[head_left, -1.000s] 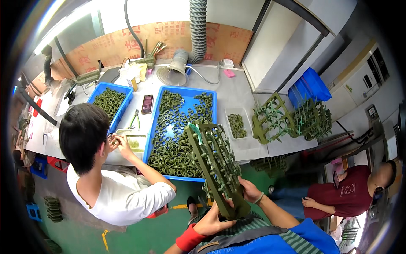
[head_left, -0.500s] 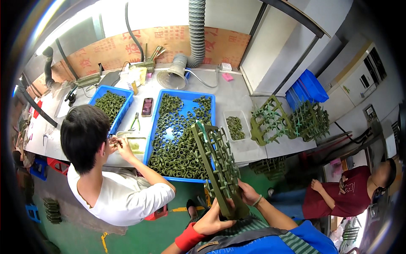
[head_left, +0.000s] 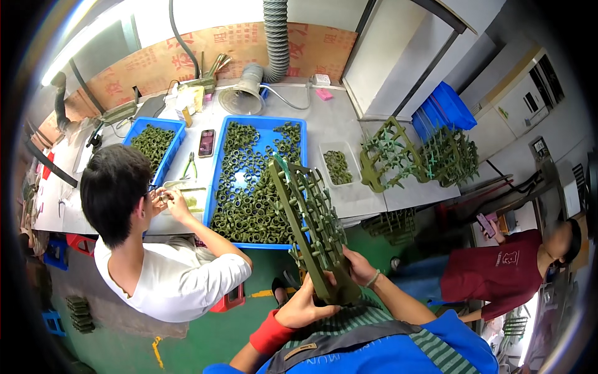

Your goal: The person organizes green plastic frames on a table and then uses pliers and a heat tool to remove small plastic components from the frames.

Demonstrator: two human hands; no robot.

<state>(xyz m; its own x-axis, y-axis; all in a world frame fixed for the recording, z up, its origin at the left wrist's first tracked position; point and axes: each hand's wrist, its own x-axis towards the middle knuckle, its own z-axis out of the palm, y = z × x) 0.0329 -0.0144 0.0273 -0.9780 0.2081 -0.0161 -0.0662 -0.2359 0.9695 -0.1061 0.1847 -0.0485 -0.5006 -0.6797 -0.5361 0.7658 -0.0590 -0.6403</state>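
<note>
A dark green rack (head_left: 309,234) with rows of small pegs stands tilted upward in front of my body. My left hand (head_left: 303,305), below a red wristband, grips its near lower end. On the rack's right side my right hand (head_left: 359,267) is closed round the frame, with a thin band at the wrist. The rack's far end reaches over a large blue tray (head_left: 258,245) filled with green rings (head_left: 246,215). Some of the fingers of both hands are hidden behind the frame.
A co-worker in white (head_left: 163,274) sits at the left, handling a small piece. Similar racks (head_left: 390,156) stand right, beside a clear tub (head_left: 324,151) of green parts. Beyond the table is a person in maroon (head_left: 489,274). A phone (head_left: 207,143) and pliers (head_left: 189,166) lie between the blue trays.
The view has shifted, so the table sits higher and further left. Both my hands still hold the rack. The person in maroon now holds up a phone.
</note>
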